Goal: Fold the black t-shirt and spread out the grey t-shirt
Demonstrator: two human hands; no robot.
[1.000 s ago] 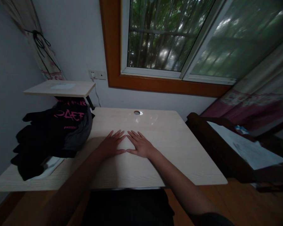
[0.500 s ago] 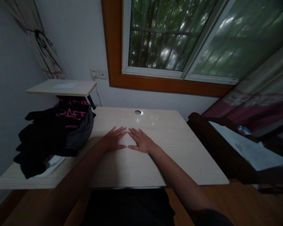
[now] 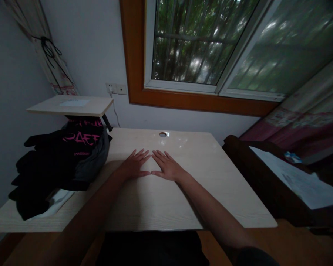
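Resting on desk (image 3: 211, 166) — hands (image 3: 133, 166) (image 3: 168, 169) spread wide, palms down; raised shelf (image 3: 98, 106) bears paper (image 3: 74, 102).

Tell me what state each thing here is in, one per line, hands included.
Left hand: open, palm down on the desk
Right hand: open, palm down on the desk
Clothes: heaped, unfolded
Left curtain: tied back with a cord
Left socket: plug in
Right socket: nothing plugged in
Window: open or shut, can't tell
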